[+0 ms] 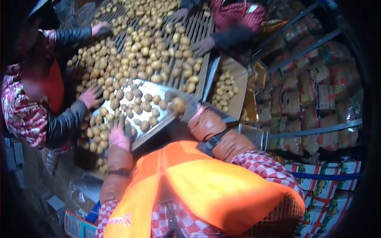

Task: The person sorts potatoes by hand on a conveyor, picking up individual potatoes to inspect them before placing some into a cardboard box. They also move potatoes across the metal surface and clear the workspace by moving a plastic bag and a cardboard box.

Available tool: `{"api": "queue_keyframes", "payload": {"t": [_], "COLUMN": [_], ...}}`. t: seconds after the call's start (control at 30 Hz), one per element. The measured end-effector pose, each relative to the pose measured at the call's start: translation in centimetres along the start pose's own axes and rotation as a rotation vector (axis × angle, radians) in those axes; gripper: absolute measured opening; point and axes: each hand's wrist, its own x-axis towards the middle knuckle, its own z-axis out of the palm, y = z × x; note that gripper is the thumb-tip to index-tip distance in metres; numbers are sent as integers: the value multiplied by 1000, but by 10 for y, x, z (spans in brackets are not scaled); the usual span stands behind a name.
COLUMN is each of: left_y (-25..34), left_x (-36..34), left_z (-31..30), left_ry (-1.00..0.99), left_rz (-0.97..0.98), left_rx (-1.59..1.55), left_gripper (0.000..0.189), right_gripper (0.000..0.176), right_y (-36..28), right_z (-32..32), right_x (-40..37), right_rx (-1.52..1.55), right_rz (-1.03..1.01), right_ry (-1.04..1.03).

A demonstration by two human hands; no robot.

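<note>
Potatoes (135, 65) lie thickly over a slatted conveyor (202, 29) and spill onto a shiny metal tray (152, 131) in front of me. My left hand (120, 133), gloved, rests at the tray's left side with its fingers stretched apart, touching or just over potatoes there. At the tray's right edge my right hand (189, 109) is smeared by motion. It grips a single potato (178, 104), which looks raised above the tray. Some fingers of that hand are hard to make out.
A person (33, 99) on the left and another person (238, 18) at the far right reach over the potatoes. Right of the conveyor stands a carton (240, 85) with potatoes in it. Stacked packed boxes (313, 95) fill the right side behind metal rails (317, 134).
</note>
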Motion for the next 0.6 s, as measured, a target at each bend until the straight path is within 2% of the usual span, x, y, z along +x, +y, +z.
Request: {"api": "queue_keyframes", "payload": {"t": [0.03, 0.1, 0.13, 0.37, 0.47, 0.53, 0.57, 0.6], "left_y": [6, 13, 12, 2, 15, 18, 55, 91], "left_x": [-4, -14, -14, -13, -7, 20, 24, 26], "left_z": [0, 3, 0, 19, 9, 16, -22, -65], "left_ry": [-28, 104, -23, 65, -52, 159, 150, -38], "left_rz": [-33, 45, 4, 25, -69, 195, 240, 182], "left_rx": [63, 78, 67, 89, 78, -106, -270, -491], "left_gripper": [62, 58, 60, 59, 61, 65, 70, 75], "right_gripper": [35, 33, 37, 47, 48, 46, 44, 44], "right_y": [-5, -8, -8, 1, -13, 0, 5, 8], "right_z": [-4, -10, -13, -30, -27, -40, -42, -46], "right_x": [-3, -11, -13, -31, -45, -50, -46, -44], "right_rx": [519, 621, 551, 583, 514, 521, 526, 527], "right_rz": [264, 352, 379, 290, 226, 237, 251, 259], "right_ry": [115, 238, 282, 398, 422, 443, 475, 436]}}
